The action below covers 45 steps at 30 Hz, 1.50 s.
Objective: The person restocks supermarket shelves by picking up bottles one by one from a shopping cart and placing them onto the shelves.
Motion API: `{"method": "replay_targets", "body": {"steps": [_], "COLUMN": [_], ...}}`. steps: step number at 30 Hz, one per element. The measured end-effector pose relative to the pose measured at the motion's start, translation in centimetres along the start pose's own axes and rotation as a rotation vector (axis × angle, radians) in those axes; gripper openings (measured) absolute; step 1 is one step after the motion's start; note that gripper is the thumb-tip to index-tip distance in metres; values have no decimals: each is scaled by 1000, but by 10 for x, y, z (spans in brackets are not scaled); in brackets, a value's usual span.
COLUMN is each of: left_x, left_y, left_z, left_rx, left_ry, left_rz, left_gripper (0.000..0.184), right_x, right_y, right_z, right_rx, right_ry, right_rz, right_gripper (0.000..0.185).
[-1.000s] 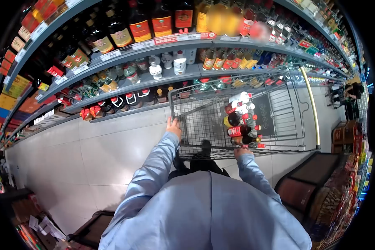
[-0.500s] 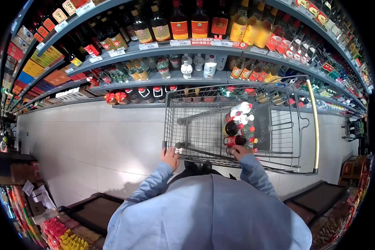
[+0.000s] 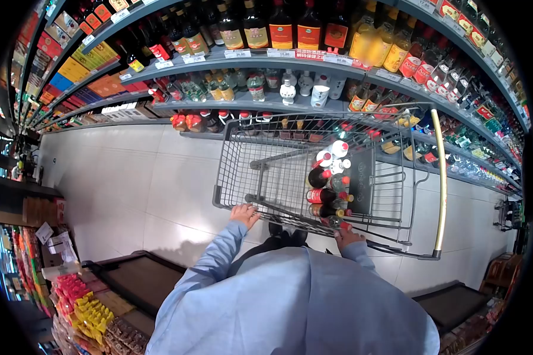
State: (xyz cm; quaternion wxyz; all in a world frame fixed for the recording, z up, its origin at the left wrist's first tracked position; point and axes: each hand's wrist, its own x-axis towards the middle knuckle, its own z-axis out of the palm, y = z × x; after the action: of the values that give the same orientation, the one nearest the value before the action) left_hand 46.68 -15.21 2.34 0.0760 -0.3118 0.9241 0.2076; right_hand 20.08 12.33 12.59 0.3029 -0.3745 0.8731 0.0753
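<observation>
From out here I see the one grey wire shopping cart (image 3: 278,220) just ahead of both hands, my left hand (image 3: 244,215) loosely open with its fingers laid on the near rim, my right hand (image 3: 347,236) at that same side, though I can't tell whether it grips. Ahead of the right hand, inside the cart, I count at least eight glass and white bottles (image 3: 321,196), overlapping; one yellow handle (image 3: 442,183) stands to its right
</observation>
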Motion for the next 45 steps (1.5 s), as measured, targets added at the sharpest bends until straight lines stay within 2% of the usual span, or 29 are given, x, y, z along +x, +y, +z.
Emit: {"method": "replay_targets", "body": {"steps": [1,3,7,10,13,17,20,24,27,28,32,35,36,43,45], "left_x": [-2,-3,-7,-10,-11,-5,-28,-41,-46,-51,-51,-52,-50,-47,-46], "left_y": [-2,-7,-27,-42,-75,-105,-123,-202,-248,-251,-289,-319,-321,-379,-398], "left_z": [-2,-13,-27,-37,-24,-37,-75,-86,-86,-91,-81,-79,-104,-127,-124], "left_rx": [24,-2,11,-1,-21,23,18,88,91,117,113,115,114,71,118], "left_ry": [-27,-98,-214,-237,-193,-353,-304,-245,-101,-160,-48,53,-161,-132,-132], "left_rz": [-66,-138,-175,-190,-135,-61,-115,-124,-37,-81,-78,-74,-120,-128,-146], "left_gripper": [50,67,96,92,80,72,67,53,53,55,59,60,63,66,65], "right_x": [0,2,-2,2,0,5,-1,3,6,7,10,42,41,51,62], "right_y": [-6,-12,-42,-60,-83,-107,-140,-176,-208,-218,-257,-249,-262,-332,-343], "right_z": [-4,3,-9,3,-7,3,0,11,3,0,-4,34,28,19,24], "right_rx": [44,34,-3,-18,-24,-51,-63,-104,-75,-98,-103,22,14,12,26], "right_ry": [-62,-20,-67,5,-101,-65,-28,-8,-50,-125,-175,-201,-196,-244,-358], "right_rz": [28,-1,1,-2,10,41,117,220,232,243,221,152,156,147,165], "right_gripper": [42,42,44,52,58,59,60,64,64,64,63,61,59,61,64]}}
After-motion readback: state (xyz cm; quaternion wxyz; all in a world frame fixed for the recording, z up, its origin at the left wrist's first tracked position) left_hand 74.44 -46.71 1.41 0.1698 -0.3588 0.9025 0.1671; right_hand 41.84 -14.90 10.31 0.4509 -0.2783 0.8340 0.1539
